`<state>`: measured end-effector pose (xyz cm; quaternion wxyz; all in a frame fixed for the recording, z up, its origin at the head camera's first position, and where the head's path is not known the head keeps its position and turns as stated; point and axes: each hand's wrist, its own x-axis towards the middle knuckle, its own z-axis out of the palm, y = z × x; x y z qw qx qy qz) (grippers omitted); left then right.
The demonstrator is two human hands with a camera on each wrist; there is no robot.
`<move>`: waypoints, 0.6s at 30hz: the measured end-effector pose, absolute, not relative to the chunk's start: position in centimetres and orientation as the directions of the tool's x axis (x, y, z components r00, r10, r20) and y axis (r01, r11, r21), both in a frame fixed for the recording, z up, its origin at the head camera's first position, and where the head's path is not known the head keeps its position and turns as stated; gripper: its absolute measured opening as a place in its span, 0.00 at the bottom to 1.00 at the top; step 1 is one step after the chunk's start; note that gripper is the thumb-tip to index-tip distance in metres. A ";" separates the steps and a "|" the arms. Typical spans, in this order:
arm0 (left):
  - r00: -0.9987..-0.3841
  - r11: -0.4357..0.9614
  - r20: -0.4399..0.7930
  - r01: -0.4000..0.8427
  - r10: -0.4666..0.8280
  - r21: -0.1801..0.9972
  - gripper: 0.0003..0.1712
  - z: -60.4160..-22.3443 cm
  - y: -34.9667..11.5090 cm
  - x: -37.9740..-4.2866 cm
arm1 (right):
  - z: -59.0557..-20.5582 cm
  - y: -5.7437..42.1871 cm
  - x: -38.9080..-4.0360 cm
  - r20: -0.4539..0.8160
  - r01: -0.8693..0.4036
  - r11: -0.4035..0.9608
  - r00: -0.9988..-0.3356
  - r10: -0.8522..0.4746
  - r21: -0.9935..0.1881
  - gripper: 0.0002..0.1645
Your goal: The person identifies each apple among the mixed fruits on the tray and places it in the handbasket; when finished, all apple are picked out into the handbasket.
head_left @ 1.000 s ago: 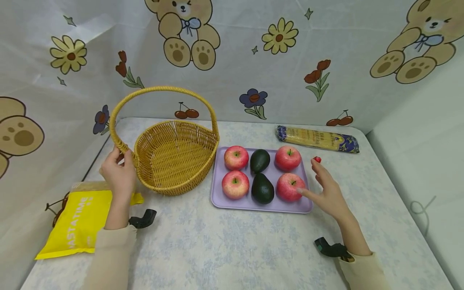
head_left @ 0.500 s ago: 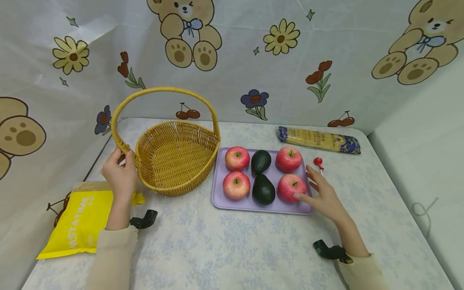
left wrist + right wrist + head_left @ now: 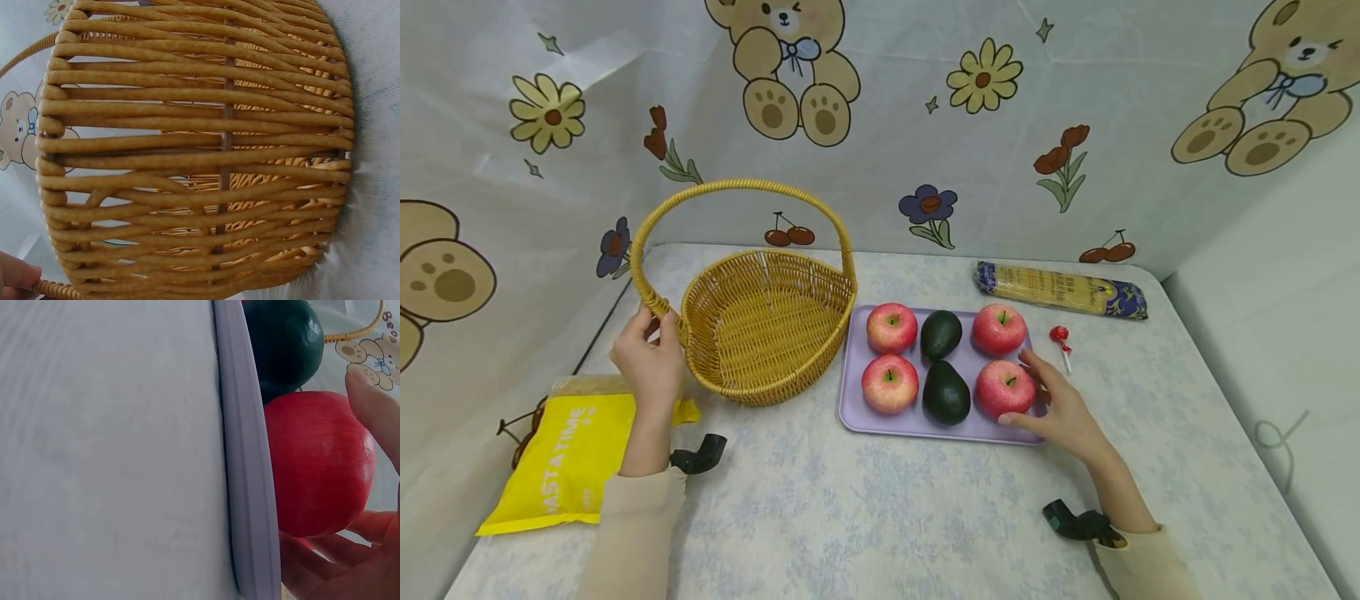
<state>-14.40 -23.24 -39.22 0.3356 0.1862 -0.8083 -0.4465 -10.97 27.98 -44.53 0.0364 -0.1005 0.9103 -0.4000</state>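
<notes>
My left hand (image 3: 651, 354) pinches the lower left end of the handle of a yellow woven basket (image 3: 767, 379); its fingertips show at the lower left in the left wrist view. The basket stands upright with nothing inside. My right hand (image 3: 1060, 408) is spread around the front right red apple (image 3: 1003, 387), thumb on the near side and fingers on the far side. In the right wrist view this apple (image 3: 319, 469) sits between thumb and fingers; firm contact is unclear. The apple rests on a lilac tray (image 3: 887, 423), beside a dark green avocado (image 3: 946, 393).
More apples (image 3: 891, 327) and a second avocado (image 3: 940, 335) share the tray. A red lollipop (image 3: 1060, 335) lies right of it, near a long yellow-blue packet (image 3: 1060, 289). Under my left forearm lies a yellow bag (image 3: 565, 458). A printed cloth (image 3: 865, 183) hangs behind the table.
My right hand has moved left and closer around the front right apple, uncovering the lollipop. My left hand keeps its hold on the basket handle.
</notes>
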 end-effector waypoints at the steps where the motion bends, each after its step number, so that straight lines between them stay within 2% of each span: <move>1: -0.704 0.533 0.380 0.002 -0.600 0.846 0.16 -39.3 -23.2 -14.4 | -44.5 27.9 -10.9 0.014 -0.154 0.658 -0.977 -0.214 -0.737 0.61; 11: -0.702 0.528 0.387 0.018 -0.598 0.849 0.16 -39.4 -23.3 -14.5 | -45.0 27.6 -10.9 -0.013 -0.127 0.639 -0.978 -0.210 -0.758 0.54; 18: -0.724 0.537 0.331 -0.064 -0.605 0.841 0.16 -39.0 -23.5 -14.5 | -45.0 27.4 -11.0 -0.002 -0.138 0.622 -0.976 -0.219 -0.771 0.51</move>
